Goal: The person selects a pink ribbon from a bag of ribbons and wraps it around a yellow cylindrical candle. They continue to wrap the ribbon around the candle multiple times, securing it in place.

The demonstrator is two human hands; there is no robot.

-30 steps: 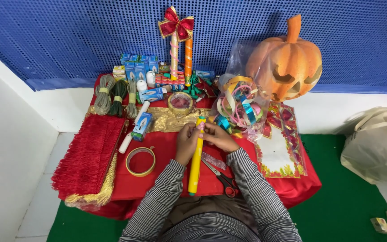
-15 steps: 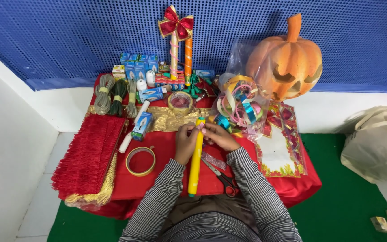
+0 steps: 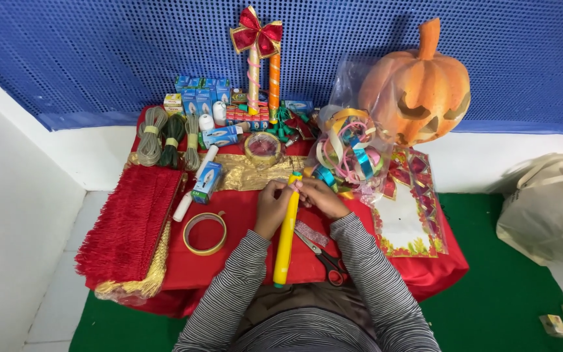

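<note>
From the head camera, a low table (image 3: 242, 261) draped in red cloth is seen from above. A yellow tube (image 3: 286, 234) lies lengthwise at its middle and serves as the landmark here. Right of the tube's far end, a clear plastic bag (image 3: 350, 146) is seen, filled with coloured ribbon rolls. Beyond the far end, small blue boxes (image 3: 200, 91) are stacked in a row; what they hold cannot be told.

The left hand (image 3: 272, 207) is wrapped around the upper part of the tube from the left, and the tube is held by it. The right hand (image 3: 317, 195) is curled narrow at the tube's far tip, fingertips pinched on the tube's top; whether anything small is held between them cannot be told.

Scissors (image 3: 324, 257) lie just right of the tube's near half. A tape ring (image 3: 205, 233) lies left of it, and red fringed trim (image 3: 128, 225) hangs over the table edge further left. An orange pumpkin (image 3: 418, 88) stands beyond the bag. Bare red cloth is seen between the tube and the tape ring.
</note>
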